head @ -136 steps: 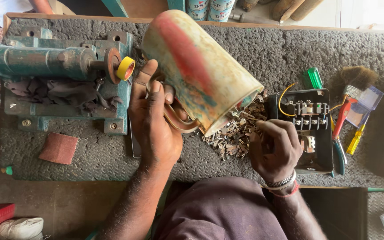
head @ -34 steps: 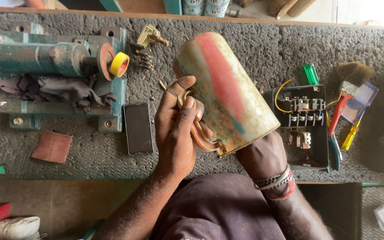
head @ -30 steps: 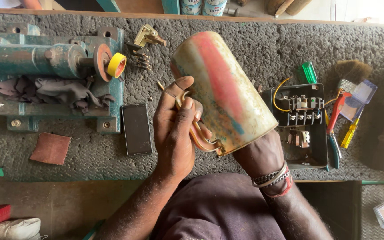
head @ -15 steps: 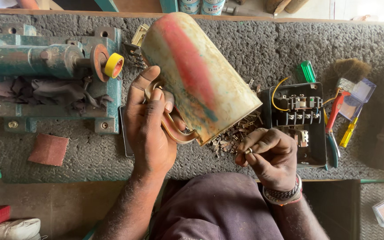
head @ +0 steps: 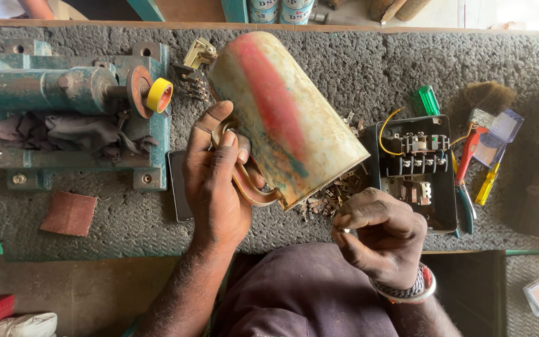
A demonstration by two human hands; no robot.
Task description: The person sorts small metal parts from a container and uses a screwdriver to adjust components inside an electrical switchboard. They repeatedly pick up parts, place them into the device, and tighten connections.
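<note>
On the grey textured workbench [head: 357, 68], 1 worn metal cylinder [head: 285, 118] with red and green paint smears is tilted, its open end down and toward the person. Left hand [head: 216, 181] is closed around the cylinder's lower side, fingers curled against 1 loop of copper-coloured winding [head: 247, 187] that pokes out of the open end. Right hand [head: 382, 234] sits just below and right of that opening, its fingers drawn narrowly together in a pinch on 1 small metal piece; what the piece is cannot be told. It wears 2 bands at the wrist. A scatter of small metal scraps [head: 332, 196], too many and too small to count, lies on the bench under the cylinder's mouth.

Just right of the cylinder stands 1 open black switch box [head: 416, 171] with 1 yellow wire arching over it. Beside the box lie 1 pair of red-handled pliers [head: 466, 168], 1 yellow-handled screwdriver [head: 488, 184], 1 green-handled screwdriver [head: 428, 100] and 1 brush [head: 488, 100]. To the left sits 1 green machine [head: 63, 118] with 1 roll of yellow tape [head: 159, 95] on its shaft and dark rags on its base. 1 dark phone [head: 179, 193] lies partly under the left hand, and 1 reddish square of sandpaper [head: 68, 213] rests near the bench's front edge.
</note>
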